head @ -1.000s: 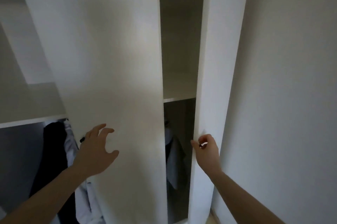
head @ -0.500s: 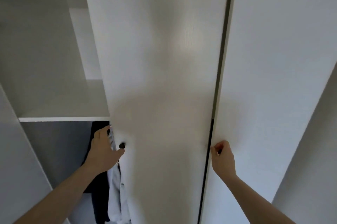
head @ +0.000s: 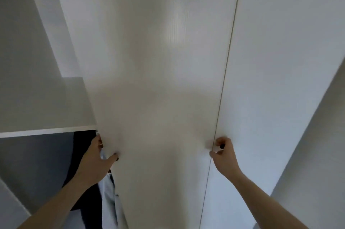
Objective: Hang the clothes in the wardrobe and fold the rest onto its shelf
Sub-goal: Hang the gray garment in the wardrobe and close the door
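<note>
Clothes (head: 109,197) mostly hidden behind door (head: 149,79) both hands grip.

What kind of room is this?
Probably a bedroom or dressing corner, seen close up at a wardrobe. Tall white doors fill the view, a shelf sits inside on the left, and dark and pale clothes hang under it. The left hand and right hand each hold a door.

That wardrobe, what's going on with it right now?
A person is handling two white wardrobe doors. The right hand pinches a small dark knob on the right door. The left hand grips the edge of the middle door. Dark and pale clothes hang beside it, under a shelf.
</note>
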A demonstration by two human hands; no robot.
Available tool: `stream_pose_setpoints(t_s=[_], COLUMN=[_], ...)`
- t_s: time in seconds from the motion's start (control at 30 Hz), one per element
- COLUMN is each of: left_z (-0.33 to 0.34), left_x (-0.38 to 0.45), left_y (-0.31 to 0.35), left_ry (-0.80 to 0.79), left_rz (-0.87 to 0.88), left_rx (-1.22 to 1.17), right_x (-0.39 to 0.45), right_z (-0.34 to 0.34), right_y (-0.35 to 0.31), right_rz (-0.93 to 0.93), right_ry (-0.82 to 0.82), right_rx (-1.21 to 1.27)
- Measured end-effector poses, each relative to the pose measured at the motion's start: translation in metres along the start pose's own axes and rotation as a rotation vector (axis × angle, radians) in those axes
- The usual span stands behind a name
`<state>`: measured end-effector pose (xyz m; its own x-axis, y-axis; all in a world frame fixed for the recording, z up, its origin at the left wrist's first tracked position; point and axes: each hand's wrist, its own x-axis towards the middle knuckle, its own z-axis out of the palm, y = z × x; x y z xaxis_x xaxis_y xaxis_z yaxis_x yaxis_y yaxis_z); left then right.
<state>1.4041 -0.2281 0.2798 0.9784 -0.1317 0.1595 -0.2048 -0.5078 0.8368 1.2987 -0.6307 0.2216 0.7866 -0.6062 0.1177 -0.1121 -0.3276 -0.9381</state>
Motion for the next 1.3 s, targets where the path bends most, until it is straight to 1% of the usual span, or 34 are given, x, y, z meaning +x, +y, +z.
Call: stream_pose_setpoints(t_s=[0.07, 0.13, 0.23, 0.3, 0.37, 0.5, 0.6, 0.7, 0.93, 1.03, 1.13, 1.3], left_z=[-0.004, -0.008, -0.012, -0.012, -0.013, -0.018, -0.022, -0.022, -0.004, 0.012, 0.030, 0.067], left_x=[0.010, 0.017, 0.022, 0.020, 0.010, -0.025, -0.056, -0.087, -0.170, -0.208, -0.238, -0.272], left_y=[-0.010, -0.020, -0.039, -0.048, -0.053, -0.055, -0.052, -0.044, -0.019, -0.006, 0.012, 0.057], left_ry=[-0.007, -0.025, -0.032, -0.018, -0.014, -0.019, -0.032, -0.036, -0.063, -0.130, -0.205, -0.322], left_rz=[0.041, 0.078, 0.135, 0.187, 0.221, 0.271, 0.306, 0.333, 0.366, 0.434, 0.511, 0.529], left_rx=[-0.024, -0.071, -0.104, -0.097, -0.121, -0.142, -0.139, -0.149, -0.134, -0.099, 0.019, 0.163], right_x=[-0.008, -0.027, -0.065, -0.100, -0.144, -0.232, -0.276, -0.305, -0.395, -0.440, -0.480, -0.532], right_z=[-0.003, -0.001, 0.019, 0.044, 0.076, 0.130, 0.141, 0.124, 0.038, 0.002, -0.023, -0.057], right_y=[-0.005, -0.008, -0.010, -0.007, -0.002, 0.004, 0.000, -0.010, -0.034, -0.037, -0.039, -0.047], right_rz=[0.043, 0.058, 0.086, 0.116, 0.143, 0.147, 0.140, 0.108, 0.132, 0.133, 0.147, 0.162], right_ry=[-0.003, 0.073, 0.235, 0.254, 0.176, -0.041, -0.109, -0.099, 0.054, 0.113, 0.143, 0.199], right_rx=[0.096, 0.131, 0.046, -0.015, -0.059, -0.082, -0.066, -0.085, -0.152, -0.190, -0.193, -0.238])
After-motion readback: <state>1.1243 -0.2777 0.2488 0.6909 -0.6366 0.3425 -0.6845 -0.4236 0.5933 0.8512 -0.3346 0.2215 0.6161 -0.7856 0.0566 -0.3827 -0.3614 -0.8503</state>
